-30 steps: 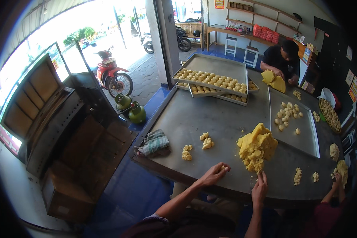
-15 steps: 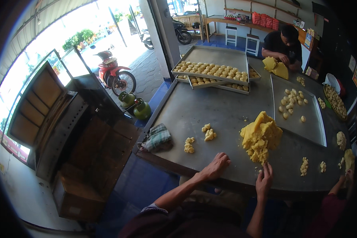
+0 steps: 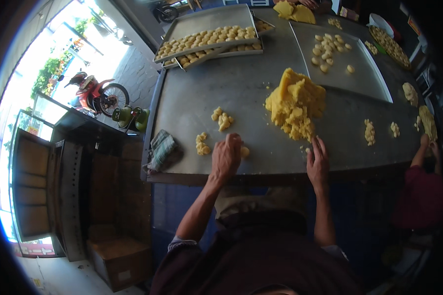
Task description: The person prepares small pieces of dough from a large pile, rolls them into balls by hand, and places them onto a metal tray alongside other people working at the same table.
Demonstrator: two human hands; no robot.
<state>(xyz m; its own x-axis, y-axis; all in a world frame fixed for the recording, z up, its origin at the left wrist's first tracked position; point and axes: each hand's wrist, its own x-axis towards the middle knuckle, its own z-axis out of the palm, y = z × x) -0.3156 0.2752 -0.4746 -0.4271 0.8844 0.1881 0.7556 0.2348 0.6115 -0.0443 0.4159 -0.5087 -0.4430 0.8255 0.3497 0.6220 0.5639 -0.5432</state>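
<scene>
A large crumbly mound of yellow dough (image 3: 295, 101) stands on the metal-topped table in front of me. My right hand (image 3: 318, 160) lies at its near end, fingers stretched out and apart, next to a few small crumbs. To the left, my left hand (image 3: 225, 157) rests on the table with its fingers curled down; what is under them is hidden. A small pale dough ball (image 3: 244, 152) sits against its right side. Just beyond and left of that hand are two clusters of small pale dough pieces, a nearer cluster (image 3: 202, 144) and a farther cluster (image 3: 223, 119).
A folded checked cloth (image 3: 163, 149) lies at the table's left corner. Stacked trays of dough balls (image 3: 206, 42) stand at the far left. A flat tray (image 3: 364, 81) with loose balls is at right. Another person's hands (image 3: 426, 143) work dough at the right edge.
My view has turned and tipped downward. My left hand has moved to the dough clusters and curled, and a dough ball now shows beside it. My right hand remains by the mound.
</scene>
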